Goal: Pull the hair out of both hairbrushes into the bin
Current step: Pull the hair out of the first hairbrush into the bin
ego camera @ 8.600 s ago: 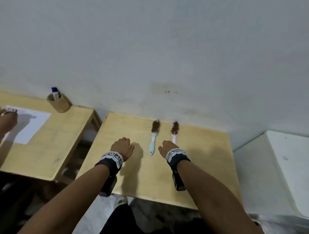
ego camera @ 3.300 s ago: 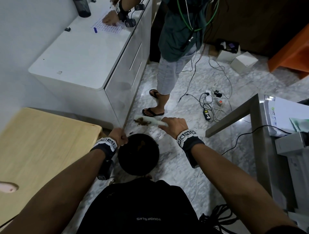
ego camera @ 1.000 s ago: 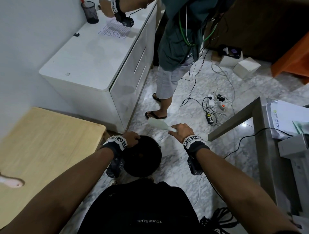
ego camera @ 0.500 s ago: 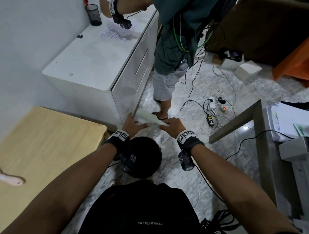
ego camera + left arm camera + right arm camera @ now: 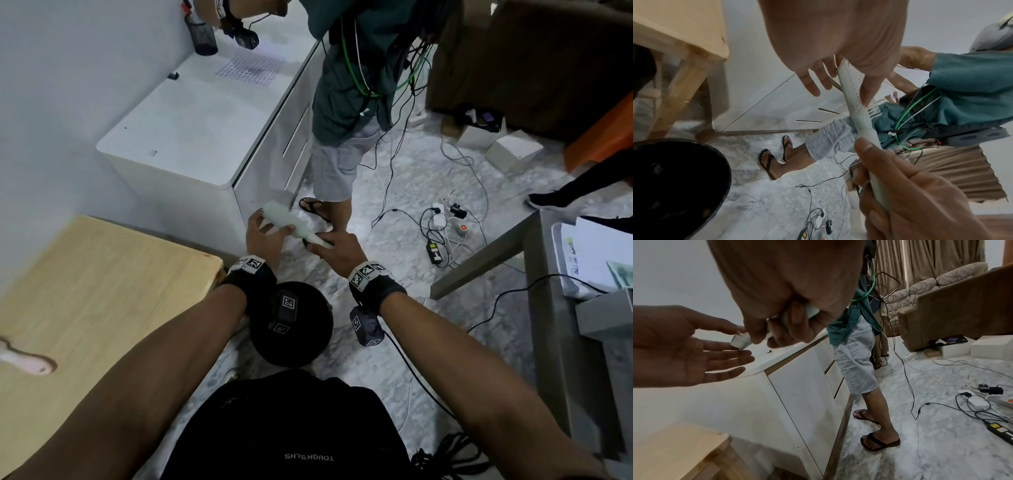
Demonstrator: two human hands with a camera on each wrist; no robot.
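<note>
My right hand [image 5: 329, 246] grips the handle of a pale mint hairbrush [image 5: 281, 219], held in the air beyond the black round bin [image 5: 291, 325] on the floor. My left hand [image 5: 265, 233] is spread with straight fingers, thumb and fingertips touching the brush head. In the left wrist view the brush [image 5: 857, 104] shows bare white bristles with no hair on them, and the bin [image 5: 674, 186] lies below left. The right wrist view shows the brush tip [image 5: 740, 340] against my left hand's fingers [image 5: 721, 345]. A pink hairbrush [image 5: 27, 361] lies on the wooden table [image 5: 85, 291].
A white cabinet [image 5: 191, 130] stands just behind the brush. Another person [image 5: 346, 102] in sandals stands beside it. Cables and a power strip [image 5: 445, 226] litter the marble floor. A grey desk [image 5: 548, 308] is at the right.
The hair clump seen on the mint brush earlier is gone. My left hand rose from the bin's rim to the brush head, and both hands lifted the brush slightly away.
</note>
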